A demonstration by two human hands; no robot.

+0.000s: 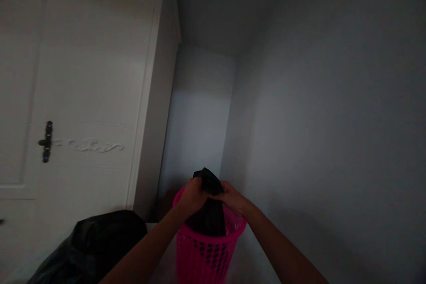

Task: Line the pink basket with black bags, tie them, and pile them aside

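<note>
A black plastic bag (210, 219) hangs down inside a tall pink basket (208, 255) with slotted walls. Its bunched top stands above the rim. My left hand (193, 195) is closed round the bag's gathered edge on the left side. From the right, my right hand (231, 196) pinches the same bag, its fingers meeting those of the left hand. Both hands are over the basket's opening. Part of the bag shows dark through the slots; the basket's bottom lies outside the view.
At the lower left is a large, full-looking black bag (103, 235). Behind it stands a white wardrobe (93, 75) with a dark handle (47, 142). A bare grey wall (316, 120) runs along the right and meets the back wall in a corner. The light is dim.
</note>
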